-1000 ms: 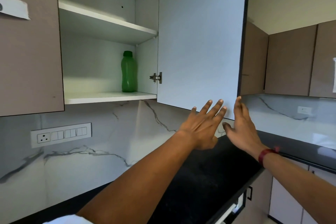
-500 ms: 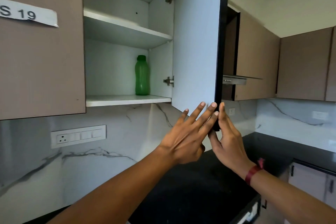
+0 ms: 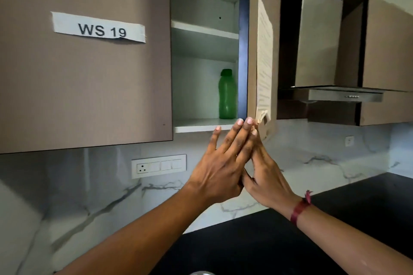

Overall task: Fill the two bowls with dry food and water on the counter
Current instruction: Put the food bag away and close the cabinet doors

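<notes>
While left hand, right hand touch one door, one green bottle inside.

A tall green plastic bottle stands out against the plain white cabinet interior. The flat taupe-brown cabinet door carries a white paper label lettered in black. Grey veins run across the white stone backsplash, the smooth stone countertop is plain black, the rectangular plastic switch plate is white, and the thin thread wristband is dark red. The metal chimney hood is steel grey.
</notes>
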